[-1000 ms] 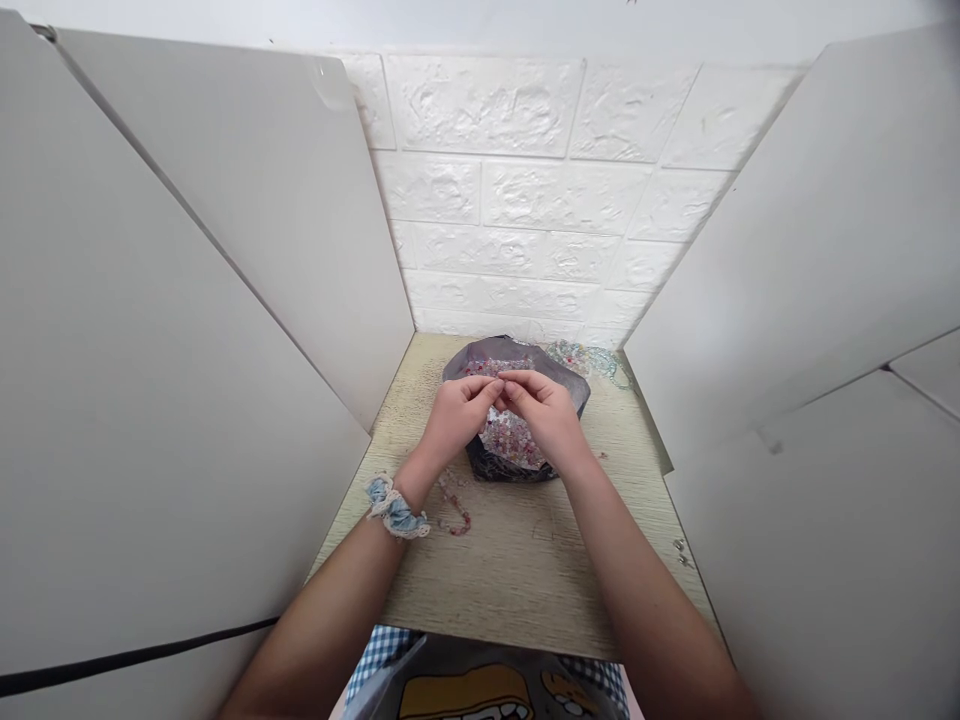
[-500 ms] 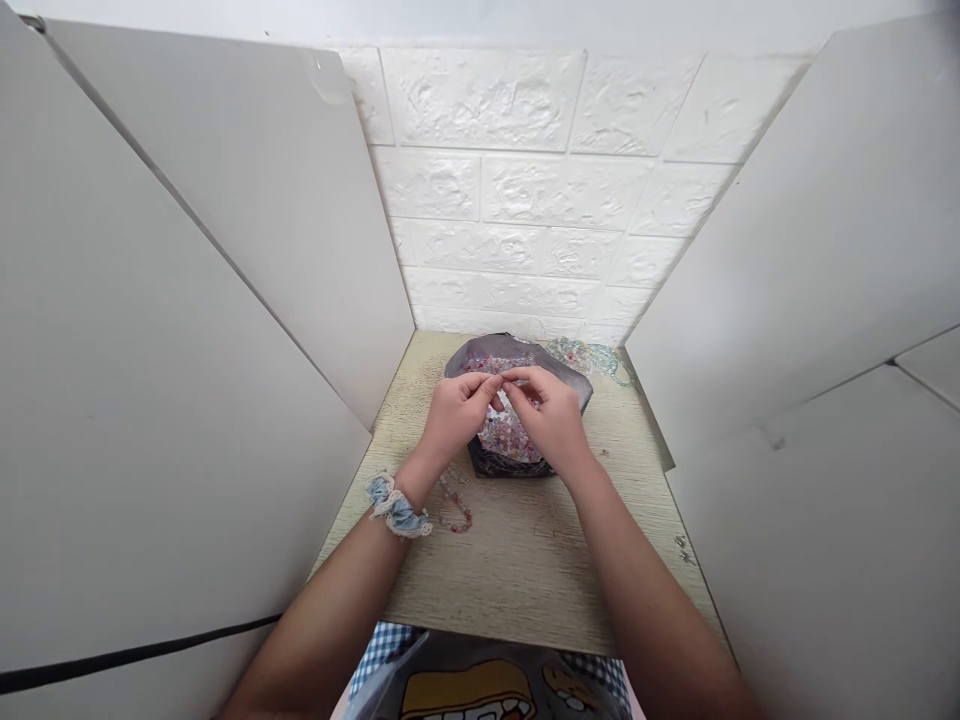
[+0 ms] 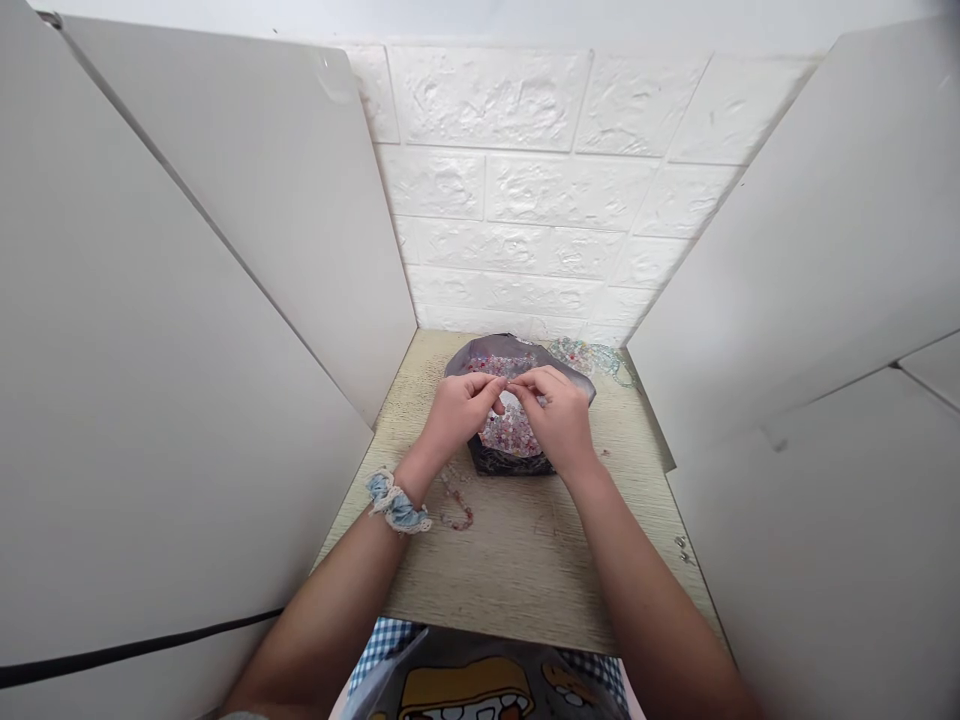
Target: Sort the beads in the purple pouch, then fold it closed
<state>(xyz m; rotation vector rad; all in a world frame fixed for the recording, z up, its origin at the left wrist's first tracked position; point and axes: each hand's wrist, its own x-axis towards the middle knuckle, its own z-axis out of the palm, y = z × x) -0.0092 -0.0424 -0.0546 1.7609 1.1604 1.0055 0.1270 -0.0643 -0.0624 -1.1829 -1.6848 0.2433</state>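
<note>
The dark bag of beads (image 3: 517,440) lies at the same place on the wooden table (image 3: 517,570), under both hands. The left hand (image 3: 456,415) and right hand (image 3: 559,420) have drawn slightly apart since a second ago, each pinched narrow at the fingertips; a thin thread seems stretched between them, so the threading seems to go on.

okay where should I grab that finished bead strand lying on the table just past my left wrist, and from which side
Pinch the bead strand at its near curled end, coming straight down from above. It lies flat and loose on the wooden table, so only a top pinch gets under it. That end sits clear of the dark bag of beads, and the left hand is nearest.
</note>
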